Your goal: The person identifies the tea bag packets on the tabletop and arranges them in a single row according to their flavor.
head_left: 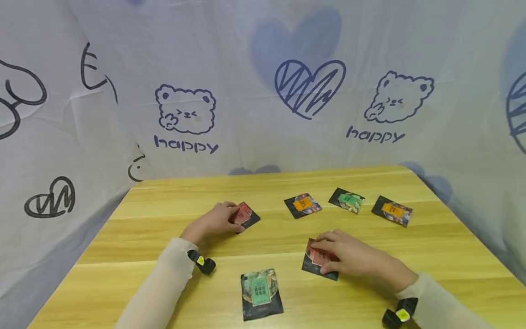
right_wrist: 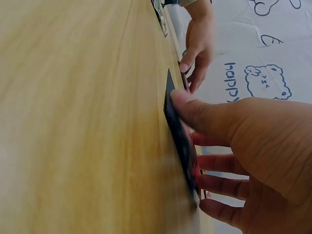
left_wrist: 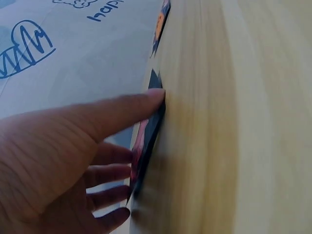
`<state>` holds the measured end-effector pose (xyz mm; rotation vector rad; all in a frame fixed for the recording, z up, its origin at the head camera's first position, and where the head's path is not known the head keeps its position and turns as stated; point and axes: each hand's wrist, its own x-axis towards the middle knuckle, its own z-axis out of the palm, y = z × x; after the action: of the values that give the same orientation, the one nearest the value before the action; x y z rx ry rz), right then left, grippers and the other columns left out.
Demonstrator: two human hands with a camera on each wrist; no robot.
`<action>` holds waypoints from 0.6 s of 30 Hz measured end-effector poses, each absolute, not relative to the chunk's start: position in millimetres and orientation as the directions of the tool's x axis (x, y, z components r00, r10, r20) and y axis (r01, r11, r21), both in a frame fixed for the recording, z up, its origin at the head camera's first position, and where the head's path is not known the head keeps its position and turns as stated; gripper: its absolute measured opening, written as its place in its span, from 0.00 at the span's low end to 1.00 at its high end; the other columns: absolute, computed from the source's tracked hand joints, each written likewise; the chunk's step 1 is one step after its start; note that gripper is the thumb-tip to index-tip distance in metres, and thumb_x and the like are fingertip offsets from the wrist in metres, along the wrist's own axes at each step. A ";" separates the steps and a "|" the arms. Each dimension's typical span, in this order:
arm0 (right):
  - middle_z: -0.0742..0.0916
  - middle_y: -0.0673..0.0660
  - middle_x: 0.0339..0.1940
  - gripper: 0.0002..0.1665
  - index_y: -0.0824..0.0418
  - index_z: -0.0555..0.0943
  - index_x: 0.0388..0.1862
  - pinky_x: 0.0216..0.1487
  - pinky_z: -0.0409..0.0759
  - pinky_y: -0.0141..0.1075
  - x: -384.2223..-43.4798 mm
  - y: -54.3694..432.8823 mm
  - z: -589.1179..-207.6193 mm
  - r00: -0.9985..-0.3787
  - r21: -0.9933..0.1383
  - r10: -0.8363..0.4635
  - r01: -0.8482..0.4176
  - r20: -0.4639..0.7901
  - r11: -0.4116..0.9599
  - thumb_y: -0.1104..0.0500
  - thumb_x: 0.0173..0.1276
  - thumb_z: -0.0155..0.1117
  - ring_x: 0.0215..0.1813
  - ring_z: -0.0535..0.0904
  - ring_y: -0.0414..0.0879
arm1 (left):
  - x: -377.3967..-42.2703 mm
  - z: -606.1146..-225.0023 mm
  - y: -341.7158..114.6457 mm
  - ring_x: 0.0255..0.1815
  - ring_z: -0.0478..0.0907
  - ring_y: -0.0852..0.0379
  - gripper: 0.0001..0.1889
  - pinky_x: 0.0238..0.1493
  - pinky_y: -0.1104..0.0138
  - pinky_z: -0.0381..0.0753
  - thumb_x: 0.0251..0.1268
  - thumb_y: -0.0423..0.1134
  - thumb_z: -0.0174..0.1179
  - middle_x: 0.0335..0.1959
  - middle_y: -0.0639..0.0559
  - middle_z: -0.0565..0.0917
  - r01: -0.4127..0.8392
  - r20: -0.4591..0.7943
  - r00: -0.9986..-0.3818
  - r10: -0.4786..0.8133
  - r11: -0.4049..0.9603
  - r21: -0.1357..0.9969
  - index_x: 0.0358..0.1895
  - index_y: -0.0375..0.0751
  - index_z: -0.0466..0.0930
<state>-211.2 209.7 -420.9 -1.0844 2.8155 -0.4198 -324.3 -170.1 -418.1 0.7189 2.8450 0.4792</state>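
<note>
Red-labelled black packets (head_left: 248, 215) (head_left: 316, 258), yellow wood-grained table (head_left: 164, 201), white cloth (head_left: 246, 116) with blue hearts (head_left: 297, 39)

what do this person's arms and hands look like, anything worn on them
The left sleeve and right sleeve are long, plain and cream-coloured. By each cuff sits a small black device with a bright yellow patch, one on the left wrist, one on the right wrist. The left hand and right hand wear no gloves.

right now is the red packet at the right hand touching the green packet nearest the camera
Apart: the head view shows a strip of bare tabletop between the red packet and the green packet.
</note>
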 end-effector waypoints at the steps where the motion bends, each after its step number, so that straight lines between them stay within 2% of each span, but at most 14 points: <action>1: 0.75 0.57 0.65 0.41 0.57 0.74 0.68 0.61 0.72 0.53 -210.6 209.7 -421.1 -0.745 -0.289 -0.667 -0.641 0.013 0.711 0.35 0.64 0.63 0.63 0.70 0.54 | -324.2 -419.5 -172.2 0.69 0.61 0.40 0.42 0.65 0.50 0.67 0.62 0.54 0.66 0.71 0.38 0.63 0.442 -0.081 -0.863 0.498 0.825 0.352 0.72 0.33 0.63; 6: 0.75 0.56 0.65 0.45 0.56 0.74 0.68 0.60 0.72 0.53 -209.7 208.7 -421.8 -0.749 -0.296 -0.663 -0.637 0.019 0.712 0.30 0.60 0.61 0.63 0.69 0.54 | -322.3 -422.4 -183.3 0.70 0.61 0.41 0.41 0.65 0.51 0.67 0.62 0.53 0.67 0.72 0.38 0.62 0.459 -0.084 -0.840 0.536 0.785 0.417 0.73 0.35 0.63; 12: 0.74 0.55 0.65 0.44 0.54 0.73 0.69 0.60 0.72 0.53 -209.4 206.6 -423.0 -0.744 -0.316 -0.669 -0.635 0.002 0.705 0.30 0.61 0.60 0.63 0.69 0.53 | -316.5 -421.4 -196.1 0.69 0.64 0.41 0.42 0.66 0.51 0.67 0.61 0.53 0.67 0.73 0.38 0.61 0.448 -0.106 -0.825 0.555 0.757 0.475 0.73 0.35 0.62; 18: 0.74 0.55 0.65 0.44 0.54 0.73 0.69 0.60 0.72 0.53 -208.2 206.9 -420.7 -0.749 -0.320 -0.662 -0.628 0.000 0.710 0.31 0.61 0.61 0.64 0.68 0.54 | -308.3 -417.7 -203.9 0.71 0.62 0.38 0.40 0.67 0.48 0.65 0.62 0.50 0.68 0.72 0.37 0.63 0.487 -0.089 -0.806 0.585 0.742 0.461 0.72 0.33 0.64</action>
<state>-208.2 206.9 -420.7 -1.0596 2.7978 -0.4592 -308.3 -203.9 -417.7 0.8483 2.7151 0.6247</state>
